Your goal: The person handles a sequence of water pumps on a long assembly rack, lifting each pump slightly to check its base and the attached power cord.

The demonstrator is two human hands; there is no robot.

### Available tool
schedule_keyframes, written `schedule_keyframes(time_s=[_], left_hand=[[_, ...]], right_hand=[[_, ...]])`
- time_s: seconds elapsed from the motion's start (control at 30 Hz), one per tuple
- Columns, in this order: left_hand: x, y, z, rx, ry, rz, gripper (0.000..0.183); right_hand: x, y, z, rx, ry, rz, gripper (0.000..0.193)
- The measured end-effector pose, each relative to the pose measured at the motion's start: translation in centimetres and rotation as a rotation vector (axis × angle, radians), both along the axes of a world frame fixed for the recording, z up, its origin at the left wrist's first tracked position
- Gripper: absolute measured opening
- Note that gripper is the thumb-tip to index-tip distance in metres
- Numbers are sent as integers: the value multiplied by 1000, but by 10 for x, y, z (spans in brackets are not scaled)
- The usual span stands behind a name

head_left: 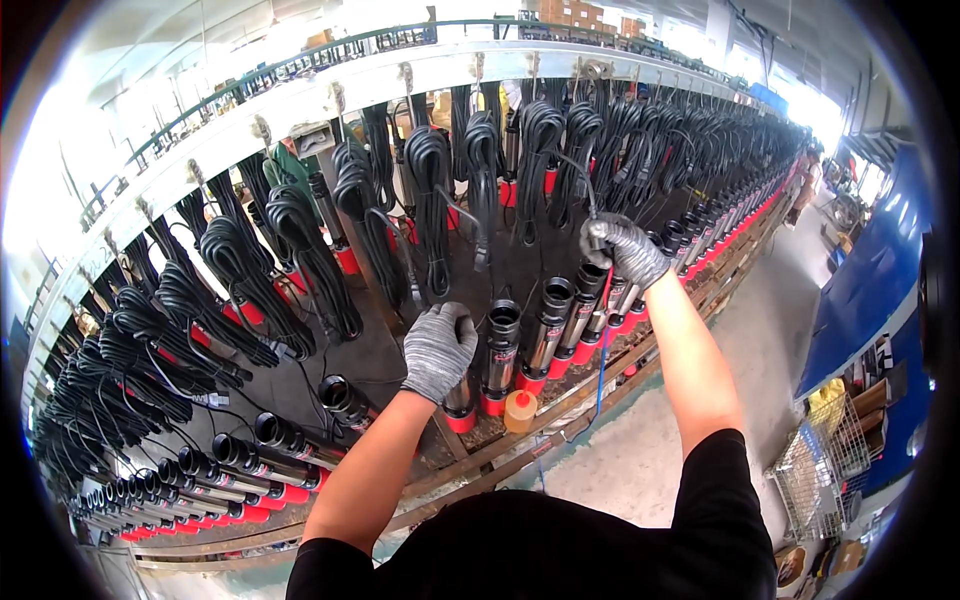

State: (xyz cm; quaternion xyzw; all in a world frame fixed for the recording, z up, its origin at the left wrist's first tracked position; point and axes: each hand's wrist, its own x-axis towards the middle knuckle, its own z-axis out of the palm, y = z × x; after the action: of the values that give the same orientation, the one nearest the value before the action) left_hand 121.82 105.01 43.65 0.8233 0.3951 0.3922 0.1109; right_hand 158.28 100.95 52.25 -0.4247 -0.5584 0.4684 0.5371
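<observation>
My left hand (440, 352), in a grey striped glove, is closed over the upper end of a cylindrical pump (459, 408) with a steel body and a red base; the hand hides the pump's top. To its right another pump (501, 350) stands upright with its black threaded mouth facing up. My right hand (627, 250), gloved alike, pinches the end of a black cable (590, 185) that comes down from above. Below these fingers a thin red piece (607, 287) shows, and lower down a blue cord (601, 380) hangs over the bench edge.
Coiled black cables (428, 190) hang in a long row from a metal rail (380, 85). More pumps (285, 440) line the bench on both sides. A small amber bottle (520, 411) stands at the front edge. A wire cart (820, 465) and a distant person (805, 185) are at right.
</observation>
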Motion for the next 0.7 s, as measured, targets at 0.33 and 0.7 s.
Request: schedule_keyframes(time_s=[0.33, 0.7], left_hand=[[-2, -5, 31, 12, 282, -79, 27], [96, 7, 34, -209, 367, -129, 34]], right_hand=[[5, 25, -58, -9, 267, -67, 44], [-6, 25, -57, 15, 240, -103, 36]])
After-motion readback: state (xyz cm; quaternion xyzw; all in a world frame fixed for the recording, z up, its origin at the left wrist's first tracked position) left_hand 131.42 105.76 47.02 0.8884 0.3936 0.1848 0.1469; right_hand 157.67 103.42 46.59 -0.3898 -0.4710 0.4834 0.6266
